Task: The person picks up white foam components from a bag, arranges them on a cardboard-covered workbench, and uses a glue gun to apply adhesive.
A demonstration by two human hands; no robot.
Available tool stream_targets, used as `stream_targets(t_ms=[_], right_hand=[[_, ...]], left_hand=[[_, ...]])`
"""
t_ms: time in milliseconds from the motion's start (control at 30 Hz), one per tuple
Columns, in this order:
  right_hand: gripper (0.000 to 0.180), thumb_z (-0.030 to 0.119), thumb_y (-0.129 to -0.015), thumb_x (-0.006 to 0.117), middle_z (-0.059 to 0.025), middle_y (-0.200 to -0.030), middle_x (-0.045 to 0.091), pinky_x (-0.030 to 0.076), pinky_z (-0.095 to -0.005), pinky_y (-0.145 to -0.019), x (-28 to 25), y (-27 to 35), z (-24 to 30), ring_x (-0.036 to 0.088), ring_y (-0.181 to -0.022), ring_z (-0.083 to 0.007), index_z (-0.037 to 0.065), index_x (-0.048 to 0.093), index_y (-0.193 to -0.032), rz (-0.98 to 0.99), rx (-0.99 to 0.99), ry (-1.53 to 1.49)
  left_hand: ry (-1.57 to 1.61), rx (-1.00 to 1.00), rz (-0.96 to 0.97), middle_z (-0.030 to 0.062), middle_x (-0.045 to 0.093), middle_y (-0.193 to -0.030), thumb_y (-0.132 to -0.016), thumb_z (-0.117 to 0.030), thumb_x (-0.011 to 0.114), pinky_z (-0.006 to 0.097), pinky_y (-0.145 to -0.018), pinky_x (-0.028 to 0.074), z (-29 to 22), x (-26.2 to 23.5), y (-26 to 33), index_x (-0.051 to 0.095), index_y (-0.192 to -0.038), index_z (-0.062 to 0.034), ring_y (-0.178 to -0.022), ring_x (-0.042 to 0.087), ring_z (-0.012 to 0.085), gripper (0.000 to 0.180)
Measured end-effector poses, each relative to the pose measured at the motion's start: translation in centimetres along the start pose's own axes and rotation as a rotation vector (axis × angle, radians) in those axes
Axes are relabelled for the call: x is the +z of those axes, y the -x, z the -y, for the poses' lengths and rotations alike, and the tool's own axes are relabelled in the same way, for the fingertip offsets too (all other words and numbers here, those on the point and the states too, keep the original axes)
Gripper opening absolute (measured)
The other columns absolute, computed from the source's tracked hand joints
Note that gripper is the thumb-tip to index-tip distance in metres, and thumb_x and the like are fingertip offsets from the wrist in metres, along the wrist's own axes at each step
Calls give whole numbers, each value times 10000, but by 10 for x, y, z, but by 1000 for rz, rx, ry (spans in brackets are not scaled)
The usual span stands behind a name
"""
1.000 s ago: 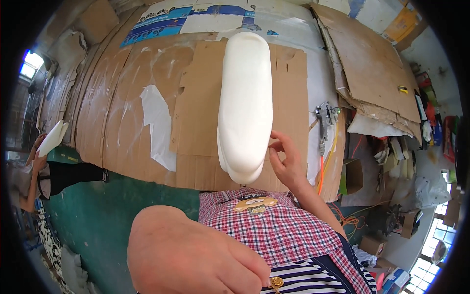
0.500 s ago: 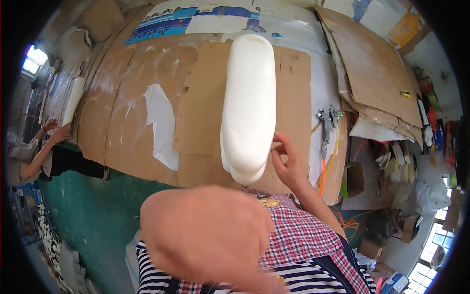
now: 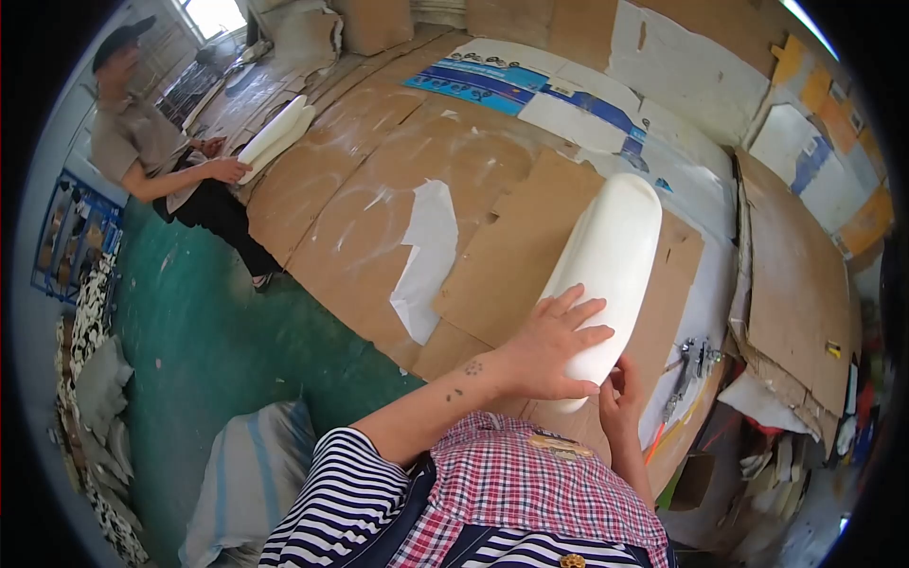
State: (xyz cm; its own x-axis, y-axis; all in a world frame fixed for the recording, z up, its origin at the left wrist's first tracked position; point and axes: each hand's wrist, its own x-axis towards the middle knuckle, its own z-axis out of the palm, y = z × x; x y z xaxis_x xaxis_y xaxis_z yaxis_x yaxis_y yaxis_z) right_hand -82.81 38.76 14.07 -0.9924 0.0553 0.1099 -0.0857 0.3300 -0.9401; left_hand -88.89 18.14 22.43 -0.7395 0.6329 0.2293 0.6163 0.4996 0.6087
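A long, smooth white moulded piece (image 3: 614, 251) with rounded ends lies on the cardboard before me, one end close to my body. It looks like foam, though I cannot tell for sure. My left hand (image 3: 563, 346) rests flat on top of its near part, fingers spread. Beside the near right edge, my right hand (image 3: 620, 398) has its fingers bent against the piece, and some fingertips are hidden behind it. Under the piece is a loose brown cardboard sheet (image 3: 502, 275).
A torn white paper scrap (image 3: 426, 260) lies left of the piece. To the right sits a metal spray gun (image 3: 696, 364) with an orange hose. Large cardboard sheets (image 3: 791, 284) lean farther right. At far left, a person (image 3: 142, 142) handles a similar white piece (image 3: 276, 135). A pale sack (image 3: 251, 464) stands on the green floor.
My left hand has gone from a blur close to the camera down onto the white piece. My view has swung left, bringing the other person more into sight. My right hand stays by the edge.
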Motion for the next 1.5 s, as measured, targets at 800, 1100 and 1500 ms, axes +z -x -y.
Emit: stream_targets(t_ms=[800, 1100, 1500], right_hand=[[459, -68, -843, 495, -117, -948, 610, 477, -255, -685, 2, 4, -3, 594, -803, -142, 31, 394, -1279, 55, 22, -55], [464, -64, -846, 496, -113, -939, 607, 474, -256, -674, 2, 5, -4, 589, -788, -138, 28, 383, -1287, 61, 39, -70], [495, -69, -855, 503, -106, -908, 618, 470, -252, -659, 4, 4, -3, 598, -766, -137, 48, 369, -1316, 61, 33, -71]], left_hand=[[27, -41, 23, 136, 254, -1470, -731, -452, 632, 500, -1102, 156, 1, 14, 2, 462, -1319, -130, -1382, 113, 374, 692], [41, -22, -4, 140, 245, -1471, -741, -448, 627, 499, -1101, 156, 4, 17, 3, 464, -1315, -127, -1377, 122, 379, 677], [26, -42, 7, 117, 243, -1477, -740, -465, 624, 493, -1107, 144, 3, 16, 4, 455, -1324, -142, -1388, 108, 351, 688]])
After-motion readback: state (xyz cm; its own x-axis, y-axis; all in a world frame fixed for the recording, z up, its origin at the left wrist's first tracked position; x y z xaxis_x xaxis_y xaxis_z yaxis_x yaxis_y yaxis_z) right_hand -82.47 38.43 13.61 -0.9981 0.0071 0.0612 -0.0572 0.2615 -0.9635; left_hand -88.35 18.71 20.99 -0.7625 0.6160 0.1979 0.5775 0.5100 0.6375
